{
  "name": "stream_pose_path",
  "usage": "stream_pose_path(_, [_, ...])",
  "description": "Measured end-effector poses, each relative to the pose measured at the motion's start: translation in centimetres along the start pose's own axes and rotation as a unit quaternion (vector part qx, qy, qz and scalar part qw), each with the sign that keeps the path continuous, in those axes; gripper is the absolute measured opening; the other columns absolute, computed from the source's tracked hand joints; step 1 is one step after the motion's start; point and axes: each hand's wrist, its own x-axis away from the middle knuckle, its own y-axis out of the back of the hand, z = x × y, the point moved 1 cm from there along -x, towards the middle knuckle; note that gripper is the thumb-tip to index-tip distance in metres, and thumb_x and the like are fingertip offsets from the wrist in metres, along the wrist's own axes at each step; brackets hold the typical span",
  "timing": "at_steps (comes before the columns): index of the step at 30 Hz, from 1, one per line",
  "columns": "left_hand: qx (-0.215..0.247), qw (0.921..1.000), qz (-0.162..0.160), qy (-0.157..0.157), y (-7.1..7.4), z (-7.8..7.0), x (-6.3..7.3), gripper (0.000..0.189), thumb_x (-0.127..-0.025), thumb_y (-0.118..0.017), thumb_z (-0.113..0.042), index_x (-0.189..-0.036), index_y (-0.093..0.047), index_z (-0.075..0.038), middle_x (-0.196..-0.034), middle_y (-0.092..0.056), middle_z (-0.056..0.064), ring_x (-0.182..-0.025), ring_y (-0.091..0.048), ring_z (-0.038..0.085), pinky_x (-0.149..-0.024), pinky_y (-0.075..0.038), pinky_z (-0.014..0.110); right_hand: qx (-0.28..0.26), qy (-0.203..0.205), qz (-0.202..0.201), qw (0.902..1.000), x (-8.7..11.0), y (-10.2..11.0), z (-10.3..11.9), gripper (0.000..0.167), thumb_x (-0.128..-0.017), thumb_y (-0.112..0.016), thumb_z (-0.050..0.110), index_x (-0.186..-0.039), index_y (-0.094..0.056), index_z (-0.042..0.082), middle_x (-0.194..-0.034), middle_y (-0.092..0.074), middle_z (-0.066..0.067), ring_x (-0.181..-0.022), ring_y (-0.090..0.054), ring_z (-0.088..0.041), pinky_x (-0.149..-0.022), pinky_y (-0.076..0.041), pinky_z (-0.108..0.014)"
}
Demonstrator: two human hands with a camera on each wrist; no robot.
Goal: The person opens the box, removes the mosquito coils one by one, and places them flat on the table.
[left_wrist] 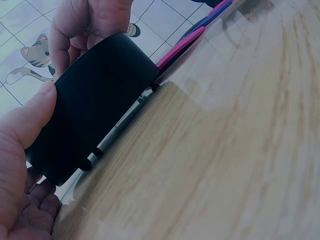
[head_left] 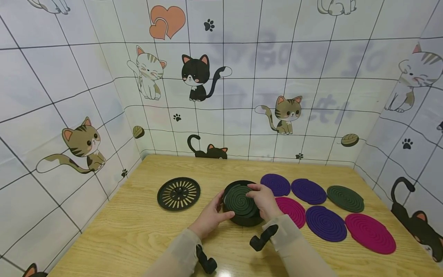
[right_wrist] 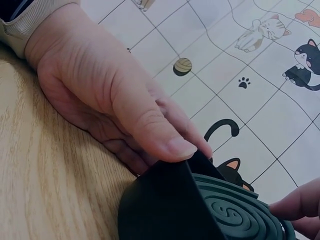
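A round black mosquito coil holder (head_left: 246, 220) stands on the table with a dark green mosquito coil (head_left: 239, 201) inside its rim. My left hand (head_left: 211, 216) grips the holder's left side, thumb over the near rim and fingers round the far side. In the left wrist view the holder's smooth outer wall (left_wrist: 100, 95) and short feet show. From the right, my right hand (head_left: 264, 200) pinches the green coil's edge with its fingertips (right_wrist: 300, 205). The right wrist view shows the coil (right_wrist: 235, 215) tilted a little in the holder.
Left of the holder lies a black slotted lid (head_left: 179, 194). To the right, flat spiral coils lie spread out: purple ones (head_left: 308, 191), magenta ones (head_left: 370, 233) and a green one (head_left: 345, 199). A cat-print wall sheet (head_left: 238, 84) encloses the wooden table's (head_left: 131, 231) back and sides.
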Motion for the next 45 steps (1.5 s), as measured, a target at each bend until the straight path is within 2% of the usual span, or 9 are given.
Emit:
stream_pose_path(10, [-0.005, 1.0000, 0.000, 0.002, 0.2, 0.1, 0.0, 0.093, -0.083, -0.076, -0.035, -0.155, -0.019, -0.018, -0.154, -0.029, 0.012, -0.140, -0.027, 0.035, -0.113, -0.025, 0.050, -0.011, -0.004, 0.012, 0.9999, 0.1, -0.1, 0.4, 0.046, -0.084, -0.057, -0.007, -0.129, -0.056, -0.002, -0.133, -0.049, -0.022, -0.117, -0.048, -0.035, -0.096, -0.045, -0.044])
stream_pose_path(17, [-0.009, 1.0000, 0.000, -0.001, 0.3, 0.1, 0.0, 0.094, -0.083, -0.076, -0.036, -0.155, -0.019, -0.018, -0.154, -0.030, 0.012, -0.141, -0.027, 0.035, -0.113, -0.025, 0.049, -0.012, 0.002, 0.022, 0.9997, 0.0, -0.1, 0.3, 0.049, -0.084, -0.056, -0.009, -0.132, -0.055, 0.000, -0.136, -0.047, -0.023, -0.116, -0.048, -0.034, -0.092, -0.047, -0.039])
stream_pose_path(25, [-0.015, 0.9999, -0.005, 0.000, 0.3, 0.1, 0.0, 0.093, -0.083, -0.076, -0.035, -0.154, -0.020, -0.017, -0.153, -0.031, 0.013, -0.140, -0.029, 0.036, -0.113, -0.026, 0.050, -0.019, 0.008, -0.007, 0.9998, -0.3, -0.1, 0.1, 0.044, -0.083, -0.058, -0.009, -0.126, -0.057, -0.002, -0.119, -0.055, -0.022, -0.103, -0.053, -0.029, -0.078, -0.050, -0.029])
stream_pose_path(29, [-0.018, 0.9998, -0.006, 0.000, 0.3, 0.2, -0.1, 0.094, -0.082, -0.077, -0.037, -0.154, -0.021, -0.017, -0.152, -0.032, 0.013, -0.139, -0.029, 0.036, -0.113, -0.026, 0.049, -0.032, 0.007, -0.019, 0.9993, -0.5, 0.3, 0.1, 0.042, -0.084, -0.059, -0.008, -0.126, -0.056, -0.003, -0.118, -0.056, -0.022, -0.101, -0.055, -0.027, -0.077, -0.051, -0.028])
stream_pose_path(34, [-0.012, 0.9999, -0.005, -0.002, 0.2, 0.1, -0.1, 0.094, -0.082, -0.077, -0.037, -0.154, -0.020, -0.016, -0.152, -0.033, 0.012, -0.140, -0.029, 0.035, -0.113, -0.024, 0.049, -0.067, 0.000, -0.014, 0.9976, -0.7, 1.2, 0.4, 0.044, -0.088, -0.058, -0.005, -0.131, -0.052, -0.003, -0.122, -0.053, -0.022, -0.098, -0.058, -0.024, -0.073, -0.052, -0.025])
stream_pose_path(40, [-0.016, 0.9999, -0.006, -0.004, 0.1, -0.1, 0.0, 0.093, -0.082, -0.077, -0.034, -0.154, -0.021, -0.014, -0.152, -0.033, 0.013, -0.139, -0.030, 0.034, -0.113, -0.024, 0.049, -0.129, -0.016, 0.006, 0.9915, -0.7, 3.1, 0.8, 0.048, -0.091, -0.055, -0.004, -0.138, -0.044, -0.001, -0.133, -0.047, -0.019, -0.094, -0.062, -0.014, -0.074, -0.055, -0.024])
stream_pose_path(42, [-0.015, 0.9998, -0.006, -0.007, 0.1, -0.1, 0.0, 0.093, -0.083, -0.077, -0.033, -0.154, -0.021, -0.013, -0.151, -0.034, 0.014, -0.139, -0.030, 0.035, -0.113, -0.024, 0.049, -0.142, -0.019, 0.012, 0.9897, -0.5, 3.8, 1.0, 0.048, -0.092, -0.054, -0.003, -0.138, -0.043, -0.001, -0.131, -0.049, -0.018, -0.090, -0.064, -0.012, -0.073, -0.056, -0.024])
stream_pose_path(45, [-0.012, 0.9999, -0.006, -0.008, 0.1, -0.1, 0.0, 0.092, -0.083, -0.077, -0.031, -0.154, -0.022, -0.012, -0.151, -0.034, 0.015, -0.139, -0.030, 0.035, -0.113, -0.024, 0.049, -0.165, -0.017, 0.025, 0.9858, -0.1, 4.9, 1.2, 0.048, -0.092, -0.053, -0.004, -0.139, -0.041, -0.003, -0.120, -0.056, -0.013, -0.086, -0.066, -0.010, -0.073, -0.056, -0.024])
